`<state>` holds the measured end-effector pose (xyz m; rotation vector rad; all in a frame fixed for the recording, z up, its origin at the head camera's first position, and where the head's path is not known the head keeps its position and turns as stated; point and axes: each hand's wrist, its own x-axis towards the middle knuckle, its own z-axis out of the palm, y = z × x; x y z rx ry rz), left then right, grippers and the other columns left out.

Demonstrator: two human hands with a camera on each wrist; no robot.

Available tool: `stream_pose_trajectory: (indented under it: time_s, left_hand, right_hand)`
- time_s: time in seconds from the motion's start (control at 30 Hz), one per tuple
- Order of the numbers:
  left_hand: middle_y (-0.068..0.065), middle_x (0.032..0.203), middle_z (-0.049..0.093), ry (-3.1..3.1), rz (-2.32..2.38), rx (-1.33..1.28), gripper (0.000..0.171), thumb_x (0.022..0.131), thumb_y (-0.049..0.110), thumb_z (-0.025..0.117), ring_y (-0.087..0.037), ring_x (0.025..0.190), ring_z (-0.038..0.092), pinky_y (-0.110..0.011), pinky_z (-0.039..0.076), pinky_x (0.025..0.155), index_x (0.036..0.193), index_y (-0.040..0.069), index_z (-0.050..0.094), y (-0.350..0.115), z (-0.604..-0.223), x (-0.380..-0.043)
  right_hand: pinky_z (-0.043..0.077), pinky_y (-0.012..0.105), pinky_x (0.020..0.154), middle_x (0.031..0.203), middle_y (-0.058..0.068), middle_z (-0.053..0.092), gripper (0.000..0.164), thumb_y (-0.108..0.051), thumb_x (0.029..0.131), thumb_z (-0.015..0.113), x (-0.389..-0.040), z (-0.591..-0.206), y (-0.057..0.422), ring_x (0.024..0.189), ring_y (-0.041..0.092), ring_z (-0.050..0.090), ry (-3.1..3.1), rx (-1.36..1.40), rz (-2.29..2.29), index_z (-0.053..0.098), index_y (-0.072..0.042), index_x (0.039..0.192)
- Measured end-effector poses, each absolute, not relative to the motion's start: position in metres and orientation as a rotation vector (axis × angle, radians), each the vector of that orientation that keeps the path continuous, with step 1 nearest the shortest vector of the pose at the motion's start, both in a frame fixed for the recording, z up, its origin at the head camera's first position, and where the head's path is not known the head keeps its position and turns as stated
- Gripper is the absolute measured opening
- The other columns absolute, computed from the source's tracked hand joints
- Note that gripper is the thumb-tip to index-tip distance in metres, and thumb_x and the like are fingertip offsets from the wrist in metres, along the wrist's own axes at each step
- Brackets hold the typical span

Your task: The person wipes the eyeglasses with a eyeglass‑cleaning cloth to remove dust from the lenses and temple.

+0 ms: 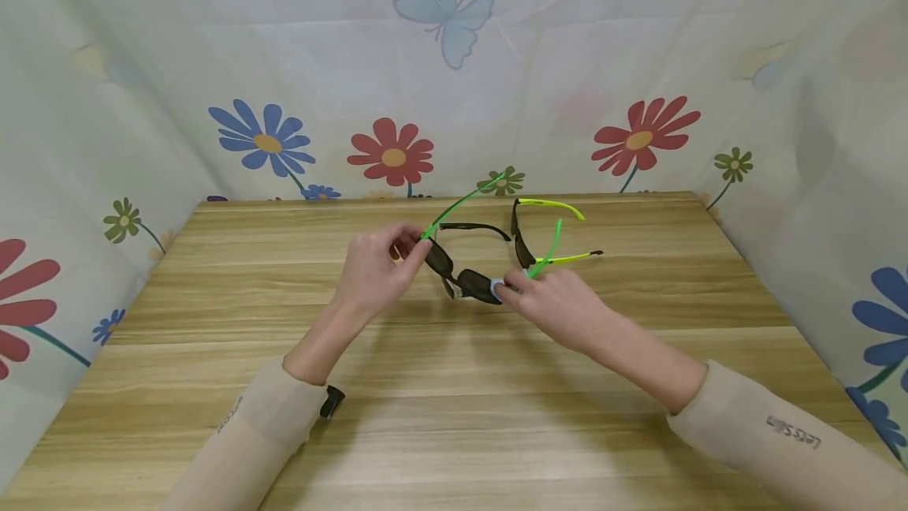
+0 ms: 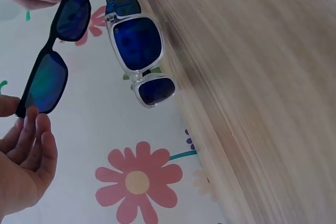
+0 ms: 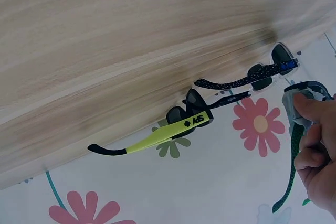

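Flower-printed fabric (image 1: 546, 69) is hung around a wood-grained table (image 1: 426, 424), and above its surface the green-armed sunglasses (image 1: 477, 285) are held up with both arms unfolded. One end of the front frame, beside the hinge, is pinched between thumb and fingers by the left hand (image 1: 376, 270), the grip being closed to the thickness of the frame. At the opposite end, a pale blue cloth (image 3: 302, 107) is gripped by the right hand (image 1: 560, 298), with thumb and fingers closed on it and the cloth pressed against the frame at the outer edge of the lens. Just beyond, clear-framed sunglasses (image 2: 137, 43) are set on the table, and yellow-armed sunglasses (image 3: 181, 126) are placed to their right; neither pair is touched by a hand. The step in hand is judged to be the wiping of the lens on the right-hand side; whether both faces are covered by the cloth cannot be told. For the next stroke, a steady left pinch appears to be called for, with light pressure drawn across the lens so that the slim frame is not twisted.
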<state>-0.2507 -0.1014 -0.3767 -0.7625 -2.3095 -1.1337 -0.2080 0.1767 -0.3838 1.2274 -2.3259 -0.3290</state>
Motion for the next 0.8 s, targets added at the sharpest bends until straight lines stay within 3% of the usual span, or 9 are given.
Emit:
stream_pose_trajectory:
  time_s: [0.13, 0.5, 0.8]
  left_hand:
    - [-0.002, 0.074, 0.065, -2.326, -1.147, -0.702, 0.011, 0.095, 0.011, 0.074, -0.015, 0.064, 0.056, -0.03, 0.046, 0.057, 0.097, 0.0, 0.075, -0.103, -0.375, -0.252]
    - [-0.001, 0.07, 0.06, -2.344, -1.132, -0.654, 0.012, 0.094, 0.011, 0.074, -0.016, 0.06, 0.05, -0.03, 0.039, 0.056, 0.1, 0.002, 0.076, -0.108, -0.378, -0.257]
    - [-0.002, 0.074, 0.058, -2.322, -1.112, -0.71, 0.023, 0.098, 0.014, 0.071, -0.019, 0.064, 0.049, -0.032, 0.038, 0.058, 0.116, 0.0, 0.073, -0.112, -0.381, -0.259]
  right_hand:
    - [0.041, 0.027, 0.041, 0.099, 0.007, 0.062, 0.037, 0.01, 0.081, 0.079, -0.207, -0.383, 0.178, 0.052, 0.015, 0.048, -2.282, 1.269, -0.32, 0.071, -0.007, 0.113]
    - [0.046, 0.027, 0.043, 0.099, 0.005, 0.062, 0.036, 0.009, 0.082, 0.081, -0.205, -0.381, 0.177, 0.059, 0.017, 0.061, -2.188, 1.368, -0.217, 0.071, -0.005, 0.113]
    - [0.046, 0.026, 0.043, 0.104, 0.004, 0.069, 0.035, 0.003, 0.083, 0.083, -0.207, -0.385, 0.176, 0.062, 0.015, 0.066, -2.173, 1.397, -0.104, 0.072, -0.006, 0.114]
